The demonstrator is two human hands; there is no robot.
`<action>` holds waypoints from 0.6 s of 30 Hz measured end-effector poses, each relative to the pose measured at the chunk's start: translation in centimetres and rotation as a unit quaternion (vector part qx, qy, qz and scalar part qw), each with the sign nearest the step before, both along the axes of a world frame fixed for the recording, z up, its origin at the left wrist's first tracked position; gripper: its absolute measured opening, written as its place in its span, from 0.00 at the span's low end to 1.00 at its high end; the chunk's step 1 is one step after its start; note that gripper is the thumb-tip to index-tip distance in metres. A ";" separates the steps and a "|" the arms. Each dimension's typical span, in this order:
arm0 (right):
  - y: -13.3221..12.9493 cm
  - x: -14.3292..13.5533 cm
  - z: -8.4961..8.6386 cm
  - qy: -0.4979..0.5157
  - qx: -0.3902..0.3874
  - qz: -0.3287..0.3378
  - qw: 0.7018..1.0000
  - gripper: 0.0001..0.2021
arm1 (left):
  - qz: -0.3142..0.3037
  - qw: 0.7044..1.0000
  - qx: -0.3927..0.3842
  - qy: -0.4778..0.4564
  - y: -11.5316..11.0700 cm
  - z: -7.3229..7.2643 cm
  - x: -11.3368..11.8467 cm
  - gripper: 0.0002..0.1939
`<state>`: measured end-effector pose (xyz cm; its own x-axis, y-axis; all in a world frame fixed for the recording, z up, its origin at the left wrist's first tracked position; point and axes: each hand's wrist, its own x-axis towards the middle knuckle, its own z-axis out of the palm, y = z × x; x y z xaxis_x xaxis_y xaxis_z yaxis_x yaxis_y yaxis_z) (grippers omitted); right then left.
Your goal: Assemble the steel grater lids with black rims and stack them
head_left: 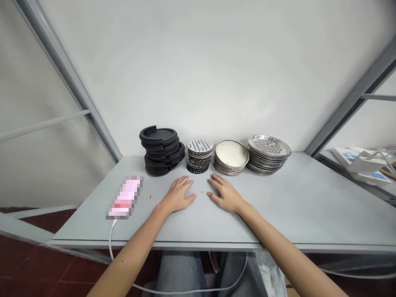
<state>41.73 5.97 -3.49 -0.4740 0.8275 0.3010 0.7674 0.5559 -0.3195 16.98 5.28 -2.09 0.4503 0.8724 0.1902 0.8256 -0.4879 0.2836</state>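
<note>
My left hand (179, 194) lies palm down on the grey table with its fingers spread and nothing in it. To its right, my right hand (225, 193) also rests flat, fingers apart, its fingertips by a few small metal pieces (213, 175). Behind the hands stand several stacks: black round rings with a notch (161, 146), small perforated metal discs (199, 154), cream-coloured round plates with a metal rim (231, 154), and larger silver discs with a grater-like pattern (268, 150). Both hands are apart from the stacks.
A blurred-out phone (125, 198) lies at the left of the table (309, 206), with a white cable (110, 243) running off the front edge. Grey metal frame posts (71, 82) rise at both sides. At far right, white boxes and wires (365, 163) sit on another surface.
</note>
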 end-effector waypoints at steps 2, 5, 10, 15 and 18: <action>0.0 0.0 0.0 -0.005 -0.002 -0.001 1.000 0.29 | -0.002 1.000 -0.012 0.013 0.0 -0.1 -0.1 0.31; -0.2 0.0 0.2 -0.021 -0.004 0.006 1.000 0.30 | -0.010 1.000 -0.018 0.008 0.0 -0.2 -0.1 0.31; -0.3 0.1 0.1 -0.039 0.004 0.019 0.999 0.30 | -0.012 1.000 -0.010 -0.001 0.0 -0.3 -0.1 0.31; -0.1 0.3 -0.4 -0.031 0.004 0.019 0.999 0.31 | -0.012 1.000 -0.023 -0.002 0.0 -0.1 -0.1 0.31; -0.2 0.2 -0.3 -0.024 0.003 0.013 1.000 0.31 | -0.012 0.999 -0.037 0.008 -0.1 0.2 -0.1 0.32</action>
